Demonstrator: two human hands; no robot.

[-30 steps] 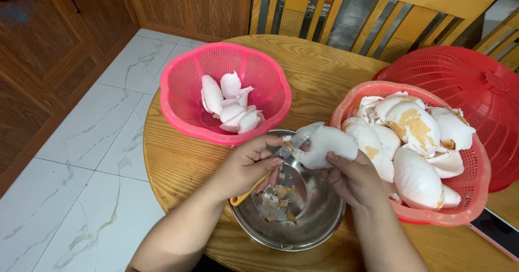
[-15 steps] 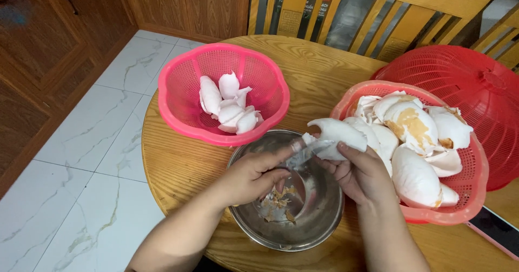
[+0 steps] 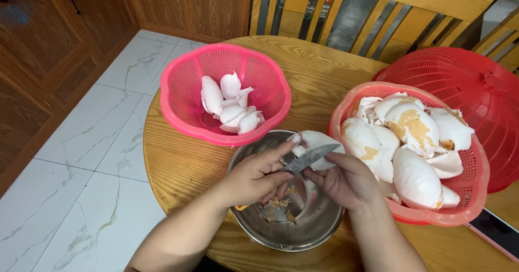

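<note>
- Pink plastic comes first on the left: a pink basket (image 3: 178,96) sits on the round wooden tabletop (image 3: 178,164), just behind and left of the steel bowl (image 3: 319,229), and holds a few cleaned white pieces (image 3: 230,104).
- The left hand (image 3: 254,177) hangs over the steel bowl's left rim, fingers closed round a knife (image 3: 311,158) whose blade points right, across the piece in work.
- That white piece (image 3: 313,142) is held above the bowl's far rim, touching the blade; brown scraps (image 3: 278,203) lie in the bowl beneath it.
- The right hand (image 3: 346,180) is over the bowl's right side, fingers closed on the white piece from below, thumb close under the blade.
- The step in hand looks like paring brown skin off the white flesh; the next move seems to call for a shallow stroke, with the right hand turning the piece so the edge stays clear of the thumb.
- Right of the bowl, touching its rim, a red basket (image 3: 470,196) holds larger untrimmed pieces (image 3: 416,137) with brown patches.
</note>
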